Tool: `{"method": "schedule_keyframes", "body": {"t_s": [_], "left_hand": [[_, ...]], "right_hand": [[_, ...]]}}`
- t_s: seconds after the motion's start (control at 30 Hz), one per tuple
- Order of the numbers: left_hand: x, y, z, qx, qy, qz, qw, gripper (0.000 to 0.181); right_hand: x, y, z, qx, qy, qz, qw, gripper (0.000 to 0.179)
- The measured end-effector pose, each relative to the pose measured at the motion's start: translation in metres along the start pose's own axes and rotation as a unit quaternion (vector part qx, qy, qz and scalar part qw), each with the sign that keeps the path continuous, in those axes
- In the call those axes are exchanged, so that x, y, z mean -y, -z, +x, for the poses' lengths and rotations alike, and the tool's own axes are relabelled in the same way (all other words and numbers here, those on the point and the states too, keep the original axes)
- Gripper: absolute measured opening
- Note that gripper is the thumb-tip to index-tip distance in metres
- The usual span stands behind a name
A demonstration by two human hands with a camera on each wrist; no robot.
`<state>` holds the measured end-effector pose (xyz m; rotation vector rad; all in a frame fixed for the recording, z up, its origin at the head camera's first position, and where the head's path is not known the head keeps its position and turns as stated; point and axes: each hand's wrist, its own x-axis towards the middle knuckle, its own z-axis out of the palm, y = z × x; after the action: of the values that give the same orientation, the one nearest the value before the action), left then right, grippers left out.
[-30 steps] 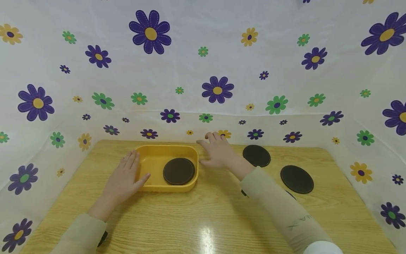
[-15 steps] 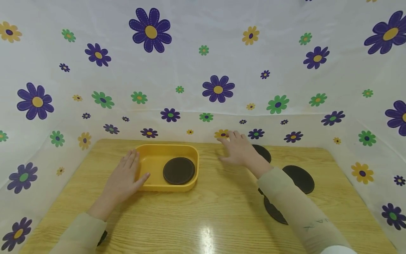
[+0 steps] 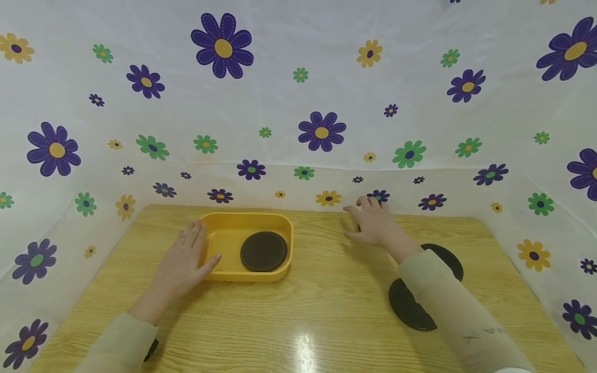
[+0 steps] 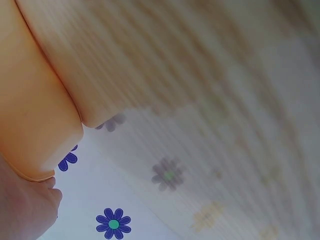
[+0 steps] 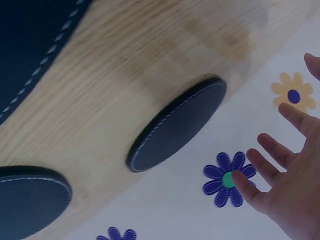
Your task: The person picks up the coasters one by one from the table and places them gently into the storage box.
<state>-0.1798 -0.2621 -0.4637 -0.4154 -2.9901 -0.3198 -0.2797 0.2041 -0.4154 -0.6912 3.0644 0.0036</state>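
We saw the left hand (image 3: pixel 179 261) resting against the left end of a yellow box (image 3: pixel 242 276), its fingers straight and close together along that side and its thumb reaching out by the near left corner; it was not curled round the rim. One dark round disc (image 3: pixel 264 252) lay inside the box, toward the right end. Much of the left wrist view was blurred, though we could make out the wall of the box with fingertips just by it.

The right hand (image 3: pixel 375 225) was raised over the far part of the table (image 3: pixel 317 300), grasping nothing, with its fingers spread apart. From the head it hid nearly all of the far disc (image 5: pixel 177 125), which we saw from the right wrist lying flat with the fingertips clear of it. Nearer to us lay a middle disc (image 3: pixel 450 259) and a near disc (image 3: pixel 410 305), both to the right of the box and partly covered by the pale right sleeve (image 3: pixel 457 305). Pale stitching ran round the edges. Behind everything hung a white cloth (image 3: pixel 275 103) printed with purple, green and yellow flowers.
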Motion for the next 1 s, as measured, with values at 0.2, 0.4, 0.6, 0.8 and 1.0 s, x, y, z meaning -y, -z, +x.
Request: {"method": "schedule_keyframes", "body": {"t_s": [0.2, 0.4, 0.6, 0.8, 1.0], "left_hand": [[0.000, 0.000, 0.000, -0.002, -0.001, 0.001, 1.0000, 0.092], [0.001, 0.000, 0.000, -0.001, 0.001, 0.003, 1.0000, 0.091], [0.000, 0.000, 0.000, -0.014, -0.005, 0.000, 0.9999, 0.090], [-0.001, 0.000, 0.000, -0.017, -0.007, -0.006, 0.9998, 0.090], [0.000, 0.000, 0.000, -0.005, -0.001, -0.008, 1.0000, 0.091]], "right_hand": [[-0.020, -0.015, -0.004, 0.013, -0.019, -0.005, 0.9997, 0.072], [-0.033, -0.023, -0.008, 0.023, -0.038, -0.006, 0.9990, 0.073], [-0.040, -0.026, -0.010, 0.045, -0.058, 0.012, 0.9973, 0.073], [-0.043, -0.028, -0.011, 0.054, -0.066, 0.019, 0.9962, 0.074], [-0.043, -0.031, -0.011, 0.059, -0.071, 0.020, 0.9955, 0.073]]}}
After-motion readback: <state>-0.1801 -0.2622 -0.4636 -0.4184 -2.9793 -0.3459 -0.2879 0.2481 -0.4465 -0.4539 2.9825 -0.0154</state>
